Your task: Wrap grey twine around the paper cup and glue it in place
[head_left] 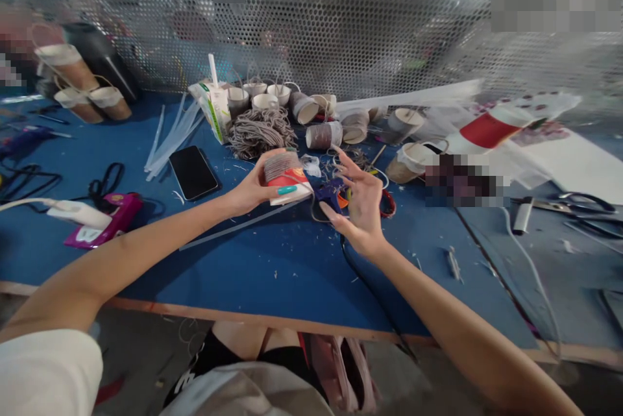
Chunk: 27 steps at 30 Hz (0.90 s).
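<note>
My left hand (253, 187) is closed around a red and white paper cup (288, 181), which is tilted over the table. Grey cord (282, 164) is wound round one end of the cup, and a loose length hangs from it toward the right. My right hand (361, 205) is just right of the cup, its fingers spread and nothing visible in its grasp. Behind that hand lies a blue tool that looks like a glue gun (327, 194), partly hidden, with a black cable (363, 286) running to the table edge. A heap of grey cord (263, 130) lies beyond the cup.
Several cord-wrapped cups (324, 135) stand or lie along the back by a mesh screen (311, 26). A phone (193, 172), clear glue sticks (170, 143) and a magenta power strip (114, 221) lie left. Scissors (564, 205) and a lighter (523, 216) lie right.
</note>
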{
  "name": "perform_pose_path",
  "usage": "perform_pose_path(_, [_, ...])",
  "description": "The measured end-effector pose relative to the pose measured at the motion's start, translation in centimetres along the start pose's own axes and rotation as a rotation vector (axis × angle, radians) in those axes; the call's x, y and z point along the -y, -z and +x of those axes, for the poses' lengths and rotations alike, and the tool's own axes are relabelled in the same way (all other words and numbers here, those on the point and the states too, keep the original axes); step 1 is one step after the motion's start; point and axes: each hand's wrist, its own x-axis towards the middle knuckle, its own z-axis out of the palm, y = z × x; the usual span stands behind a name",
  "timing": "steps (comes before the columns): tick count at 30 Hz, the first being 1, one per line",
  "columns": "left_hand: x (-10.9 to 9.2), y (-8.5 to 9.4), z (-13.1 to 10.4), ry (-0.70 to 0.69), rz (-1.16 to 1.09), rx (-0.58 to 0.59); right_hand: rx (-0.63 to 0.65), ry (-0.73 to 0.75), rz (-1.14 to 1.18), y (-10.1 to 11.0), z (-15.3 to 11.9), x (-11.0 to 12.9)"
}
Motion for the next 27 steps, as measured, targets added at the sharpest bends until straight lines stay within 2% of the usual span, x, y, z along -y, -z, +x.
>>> perform_pose_path(4, [1.1,0.4,-0.1,-0.072,0.015,-0.021,0.062,-0.038,-0.111,0.7,-1.2,0.4])
perform_pose_path(9, [1.7,0.5,-0.5,-0.087,0.061,0.074,0.193,0.016,-0.072,0.4,-1.6,1.5])
perform_pose_path(13, [1.3,0.2,-0.7,-0.075,0.044,0.064,0.215,0.009,-0.025,0.3,-1.3,1.5])
perform_pose_path(17, [0.9,0.1,-0.8,-0.052,0.027,0.084,0.216,-0.099,0.003,0.1,-1.4,1.1])
perform_pose_path(21, [1.0,0.2,-0.8,-0.043,0.017,0.102,0.137,-0.195,0.142,-0.3,-1.3,1.0])
perform_pose_path(24, [1.1,0.4,-0.7,-0.042,-0.005,0.129,0.009,-0.242,0.295,-0.6,-0.9,1.1])
perform_pose_path(27, [1.2,0.4,-0.6,-0.075,-0.022,0.142,-0.159,-0.251,0.352,-0.8,-0.6,1.2])
